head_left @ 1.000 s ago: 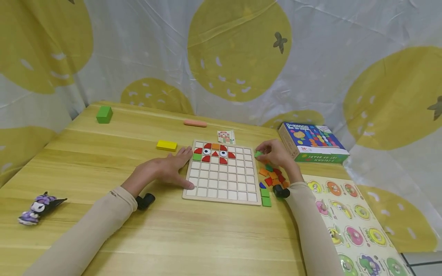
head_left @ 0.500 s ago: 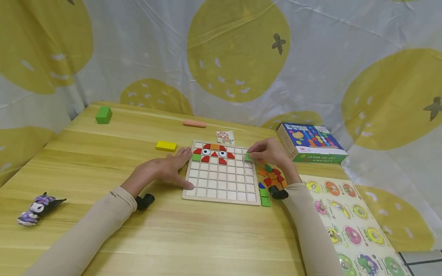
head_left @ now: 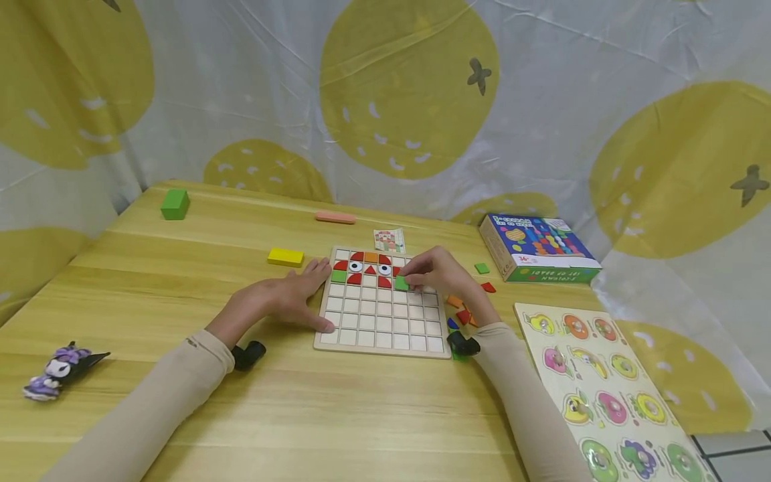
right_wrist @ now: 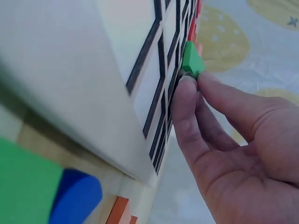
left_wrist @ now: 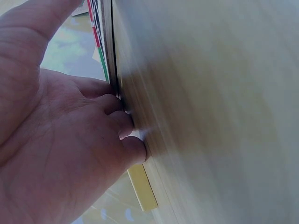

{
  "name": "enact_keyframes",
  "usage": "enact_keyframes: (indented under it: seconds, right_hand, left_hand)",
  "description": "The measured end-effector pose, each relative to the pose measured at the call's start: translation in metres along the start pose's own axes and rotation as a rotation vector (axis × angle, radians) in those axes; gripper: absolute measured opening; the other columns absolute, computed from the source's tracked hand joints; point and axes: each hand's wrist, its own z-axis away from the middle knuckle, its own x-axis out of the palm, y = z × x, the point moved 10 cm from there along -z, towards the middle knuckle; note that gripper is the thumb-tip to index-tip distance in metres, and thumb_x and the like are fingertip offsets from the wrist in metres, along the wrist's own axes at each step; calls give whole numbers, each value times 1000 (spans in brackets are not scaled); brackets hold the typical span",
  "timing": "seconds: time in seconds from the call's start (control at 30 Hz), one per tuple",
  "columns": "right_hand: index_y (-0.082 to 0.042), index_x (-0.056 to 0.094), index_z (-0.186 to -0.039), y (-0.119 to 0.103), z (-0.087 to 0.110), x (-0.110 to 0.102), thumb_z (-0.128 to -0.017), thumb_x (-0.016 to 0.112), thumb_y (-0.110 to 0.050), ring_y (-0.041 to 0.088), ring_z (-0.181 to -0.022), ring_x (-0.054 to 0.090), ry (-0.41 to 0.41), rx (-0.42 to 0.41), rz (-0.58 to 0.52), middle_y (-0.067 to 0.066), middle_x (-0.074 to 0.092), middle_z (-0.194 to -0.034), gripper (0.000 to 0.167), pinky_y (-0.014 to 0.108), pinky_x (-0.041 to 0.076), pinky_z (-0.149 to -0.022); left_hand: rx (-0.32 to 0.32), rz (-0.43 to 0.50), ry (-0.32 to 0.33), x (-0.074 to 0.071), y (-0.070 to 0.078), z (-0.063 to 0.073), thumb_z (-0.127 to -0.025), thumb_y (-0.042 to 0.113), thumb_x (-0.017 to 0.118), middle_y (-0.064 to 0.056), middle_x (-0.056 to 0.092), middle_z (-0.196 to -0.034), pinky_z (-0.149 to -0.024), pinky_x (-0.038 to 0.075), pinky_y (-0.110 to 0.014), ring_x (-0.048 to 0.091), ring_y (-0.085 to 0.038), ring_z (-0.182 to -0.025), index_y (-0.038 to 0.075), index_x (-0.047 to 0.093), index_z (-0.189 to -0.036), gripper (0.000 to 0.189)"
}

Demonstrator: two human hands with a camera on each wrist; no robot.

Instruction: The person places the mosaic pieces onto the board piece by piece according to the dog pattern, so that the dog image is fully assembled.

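My right hand (head_left: 442,273) pinches a green square tile (head_left: 401,284) between thumb and fingers, over the grid of a wooden board (head_left: 383,327). In the right wrist view the green tile (right_wrist: 192,58) looks tilted at the grid; whether it sits in a cell cannot be told. Along the board's left edge rests my left hand (head_left: 289,298), fingers extended, thumb near the lower corner. On the upper grid lie two eye tiles (head_left: 356,267), red pieces (head_left: 383,283), an orange square (head_left: 371,257) and another green square (head_left: 338,276).
Loose pieces (head_left: 463,316) lie right of the board, partly behind my right arm. Behind the board is a picture card (head_left: 389,239). A toy box (head_left: 545,248) and a fruit puzzle (head_left: 608,375) stand right; a yellow block (head_left: 286,257) and figurine (head_left: 60,371) lie left.
My right hand has carried the green tile leftward from beside the board's right edge to the grid cells near the red pieces. The left hand has stayed at the left edge.
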Motion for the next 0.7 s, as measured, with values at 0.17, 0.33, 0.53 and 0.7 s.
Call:
enact_keyframes:
  seconds: [0.17, 0.33, 0.53, 0.7]
  right_hand:
    - [0, 83, -115, -4, 0, 2, -100, 74, 3, 19, -81, 75, 13, 4, 25, 14, 80, -113, 18, 32, 65, -81]
    - [-2, 84, -114, -6, 3, 1, -99, 75, 1, 19, -86, 75, 32, 3, 43, 13, 79, -117, 17, 30, 62, -84]
    - [-5, 85, -113, -6, 4, 0, -100, 76, -2, 19, -86, 72, 42, 8, 51, 10, 80, -117, 16, 28, 57, -82]
    - [-4, 83, -118, -10, 10, -10, -103, 75, -10, 27, -86, 70, 64, -4, 45, 10, 80, -112, 19, 35, 59, -83]
  left_hand:
    - [9, -2, 2, -1, 0, 0, -92, 54, 83, -26, -8, -179, -130, 2, -68, -8, -45, -165, -5, 3, -170, 127]
    - [8, 2, 2, 0, -1, -1, -92, 55, 83, -25, -8, -179, -130, 1, -68, -8, -44, -166, -5, 3, -170, 127]
    - [7, 7, 1, 1, 0, 0, -92, 54, 83, -25, -8, -179, -130, 1, -68, -8, -44, -166, -5, 3, -170, 126]
    - [4, 11, -1, 0, 0, 1, -92, 53, 83, -25, -8, -179, -130, 1, -68, -8, -45, -165, -5, 3, -170, 126]
